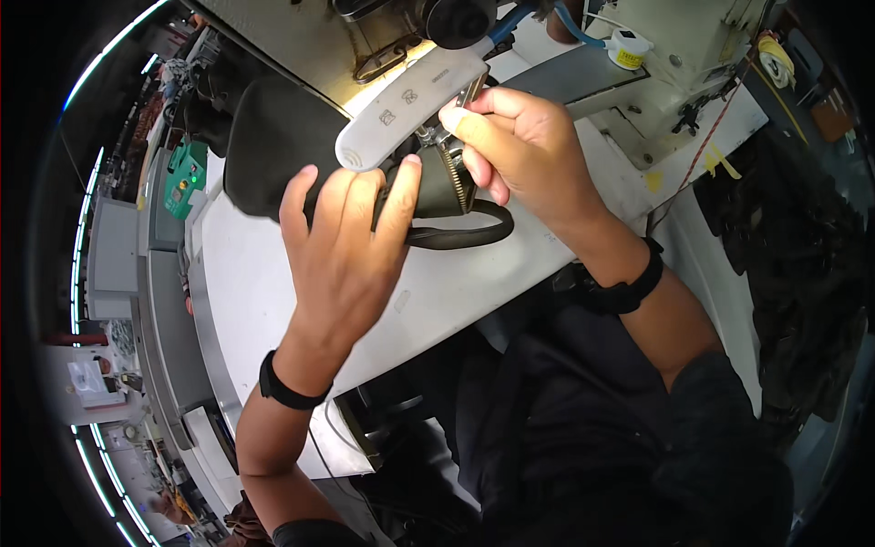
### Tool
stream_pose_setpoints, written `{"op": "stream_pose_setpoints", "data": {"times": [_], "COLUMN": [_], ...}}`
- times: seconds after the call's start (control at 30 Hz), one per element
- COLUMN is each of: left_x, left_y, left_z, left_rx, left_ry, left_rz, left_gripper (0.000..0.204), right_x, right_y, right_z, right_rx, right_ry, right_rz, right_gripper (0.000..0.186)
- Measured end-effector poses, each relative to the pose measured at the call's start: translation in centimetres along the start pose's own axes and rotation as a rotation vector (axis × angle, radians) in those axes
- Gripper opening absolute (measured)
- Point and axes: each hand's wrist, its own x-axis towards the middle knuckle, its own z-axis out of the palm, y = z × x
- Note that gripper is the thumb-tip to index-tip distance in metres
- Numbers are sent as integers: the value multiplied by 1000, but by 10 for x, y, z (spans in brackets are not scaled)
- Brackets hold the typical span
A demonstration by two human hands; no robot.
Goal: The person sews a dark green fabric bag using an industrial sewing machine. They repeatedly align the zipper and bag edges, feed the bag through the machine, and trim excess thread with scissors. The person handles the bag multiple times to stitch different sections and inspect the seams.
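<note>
A dark olive fabric piece (292,146) lies under the grey sewing machine head (415,105). A metal-toothed zipper (453,178) runs along its right part, and a folded dark strip (478,232) loops out toward me. My left hand (351,232) rests on the fabric, fingers spread and stretched out. Close to the right end of the machine head, my right hand (524,146) is closed in a pinch, its thumb and forefinger beside a small metal part (472,89). What lies between those fingertips is hidden. The needle area is partly covered by the head and hands.
The white table (419,301) extends in front of the machine. A small white bottle (627,47) with a yellow label stands at the back right. Dark cloth (793,264) is heaped at the right, and a green box (185,178) sits at the left.
</note>
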Motion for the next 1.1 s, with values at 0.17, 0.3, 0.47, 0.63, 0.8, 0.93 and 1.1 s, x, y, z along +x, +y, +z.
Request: {"op": "stream_pose_setpoints", "data": {"times": [0.17,0.3,0.47,0.63,0.8,0.93,1.1], "left_x": [-8,-7,-32,-23,21,-19,-5], "left_y": [19,18,-24,-67,-91,-136,-71], "left_z": [-10,-18,-64,-86,-118,-82,-31], "left_rx": [71,-75,199,192,-365,-801,-884], "left_ry": [-78,-152,-347,-123,-421,-848,-572], "left_rz": [-84,-137,-207,-12,-394,-606,-532], "left_gripper": [71,80,80,28,25,27,33], "right_x": [1,-5,-41,-46,-35,-41,-60], "right_y": [0,-2,35,42,19,11,34], "right_z": [5,2,-13,-4,-36,-15,6], "right_rx": [-50,-142,-366,-120,632,579,241], "right_ry": [8,36,169,-166,-386,-457,-161], "right_rz": [-34,-97,-391,52,571,633,213], "right_gripper": [23,21,24,46,41,39,27]}}
